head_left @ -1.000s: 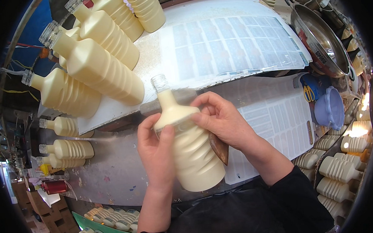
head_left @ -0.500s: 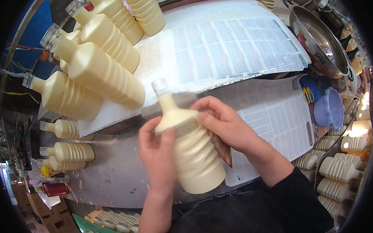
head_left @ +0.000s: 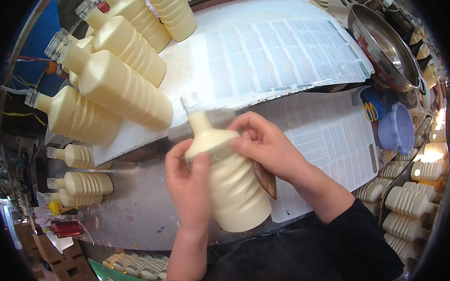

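Note:
A cream bottle (head_left: 237, 190) with a ribbed body and a see-through threaded neck leans away from me between my hands. A thin greyish, see-through strip (head_left: 220, 152) lies across it just below the shoulder. My left hand (head_left: 187, 180) grips the bottle's left side, thumb on the strip's left end. On the right shoulder my right hand (head_left: 265, 146) pinches, its thumb at the strip's other end. A brown, pointed, flat piece (head_left: 265, 180), perhaps wood, juts from under my right palm; how it is held is hidden.
Several more cream bottles (head_left: 125, 92) stand on the white board (head_left: 181, 67) at upper left. Printed label sheets (head_left: 281, 52) cover its right part, another sheet (head_left: 325, 136) lies below. At right are a metal pan (head_left: 381, 43), a lilac bowl (head_left: 395, 128) and yellow-handled scissors (head_left: 371, 111).
My view has shifted slightly. Both hands keep their hold on the bottle, and my right thumb has slid a little left along the strip.

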A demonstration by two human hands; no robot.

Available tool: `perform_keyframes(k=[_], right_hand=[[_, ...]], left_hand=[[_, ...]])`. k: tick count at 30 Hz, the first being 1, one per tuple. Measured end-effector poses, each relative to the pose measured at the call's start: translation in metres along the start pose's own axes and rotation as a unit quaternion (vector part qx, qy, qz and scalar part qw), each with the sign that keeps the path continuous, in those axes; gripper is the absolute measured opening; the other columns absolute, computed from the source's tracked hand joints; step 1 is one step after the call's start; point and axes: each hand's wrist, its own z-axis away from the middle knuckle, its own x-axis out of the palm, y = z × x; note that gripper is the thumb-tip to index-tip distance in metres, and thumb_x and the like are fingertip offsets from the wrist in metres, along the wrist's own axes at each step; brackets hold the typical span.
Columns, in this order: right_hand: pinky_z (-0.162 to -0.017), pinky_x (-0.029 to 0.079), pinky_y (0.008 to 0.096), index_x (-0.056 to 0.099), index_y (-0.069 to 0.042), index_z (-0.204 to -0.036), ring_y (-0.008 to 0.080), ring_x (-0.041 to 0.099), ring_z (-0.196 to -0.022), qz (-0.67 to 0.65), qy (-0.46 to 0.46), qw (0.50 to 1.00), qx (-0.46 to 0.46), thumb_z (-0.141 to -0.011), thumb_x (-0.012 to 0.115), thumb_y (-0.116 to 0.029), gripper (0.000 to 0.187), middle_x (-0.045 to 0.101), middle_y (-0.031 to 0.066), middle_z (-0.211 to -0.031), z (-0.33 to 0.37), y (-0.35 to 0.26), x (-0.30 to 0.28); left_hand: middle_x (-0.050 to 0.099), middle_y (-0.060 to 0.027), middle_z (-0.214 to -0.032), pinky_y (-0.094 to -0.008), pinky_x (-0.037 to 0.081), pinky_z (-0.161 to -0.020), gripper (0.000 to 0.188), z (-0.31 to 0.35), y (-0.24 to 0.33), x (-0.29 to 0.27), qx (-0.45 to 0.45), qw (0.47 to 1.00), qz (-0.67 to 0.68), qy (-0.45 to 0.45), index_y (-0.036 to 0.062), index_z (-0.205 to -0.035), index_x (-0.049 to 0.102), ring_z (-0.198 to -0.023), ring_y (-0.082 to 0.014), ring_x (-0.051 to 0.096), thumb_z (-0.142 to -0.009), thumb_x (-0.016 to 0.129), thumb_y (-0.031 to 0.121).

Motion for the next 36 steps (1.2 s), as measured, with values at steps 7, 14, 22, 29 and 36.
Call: perform_keyframes(k=[7,14,22,29,36], right_hand=[[-0.064,0.046,0.0190,0.057,-0.004,-0.115,0.0024,0.057,-0.073,-0.023,0.006,1.000,-0.001,-0.099,0.068,-0.022,0.026,0.061,-0.0022,-0.080,-0.002,0.000,0.002],[-0.063,0.044,0.0182,0.058,-0.004,-0.113,0.0017,0.055,-0.070,-0.001,0.023,1.000,-0.004,-0.098,0.068,-0.021,0.025,0.060,-0.0034,-0.079,-0.001,-0.003,0.004],[-0.064,0.043,0.0203,0.059,-0.004,-0.115,0.0021,0.051,-0.074,0.258,0.074,0.963,-0.009,-0.096,0.070,-0.020,0.028,0.052,-0.0050,-0.077,0.010,-0.030,0.021],[-0.065,0.042,0.0186,0.057,-0.003,-0.120,0.0017,0.050,-0.074,0.059,0.009,0.998,-0.021,-0.097,0.067,-0.017,0.029,0.054,-0.0047,-0.083,0.003,-0.005,0.001],[-0.082,0.044,0.0241,0.066,-0.003,-0.121,0.0066,0.053,-0.091,0.048,0.050,0.997,-0.044,-0.102,0.054,-0.028,0.034,0.061,-0.0029,-0.094,0.006,-0.015,-0.026]], left_hand=[[0.058,-0.0113,-0.123,-0.0319,0.047,-0.098,0.035,0.000,-0.002,-0.001,-0.001,1.000,0.003,0.001,-0.0023,-0.129,0.052,-0.111,-0.0158,0.056,-0.097,0.064,0.007],[0.060,-0.0108,-0.120,-0.0305,0.049,-0.095,0.032,0.000,-0.002,0.000,0.012,1.000,0.006,0.002,-0.0020,-0.128,0.053,-0.108,-0.0149,0.058,-0.099,0.063,0.006],[0.063,-0.0101,-0.114,-0.0281,0.053,-0.089,0.029,-0.003,-0.006,-0.001,0.026,1.000,-0.001,0.005,-0.0014,-0.127,0.054,-0.100,-0.0124,0.061,-0.102,0.062,0.009],[0.058,-0.0105,-0.123,-0.0303,0.048,-0.098,0.038,-0.003,-0.008,-0.004,0.005,0.999,0.028,-0.015,-0.0023,-0.129,0.051,-0.111,-0.0151,0.057,-0.097,0.069,0.010],[0.059,-0.0100,-0.122,-0.0301,0.048,-0.097,0.038,-0.002,-0.007,-0.002,0.010,0.999,0.028,-0.017,-0.0016,-0.129,0.052,-0.110,-0.0147,0.057,-0.097,0.069,0.011]])
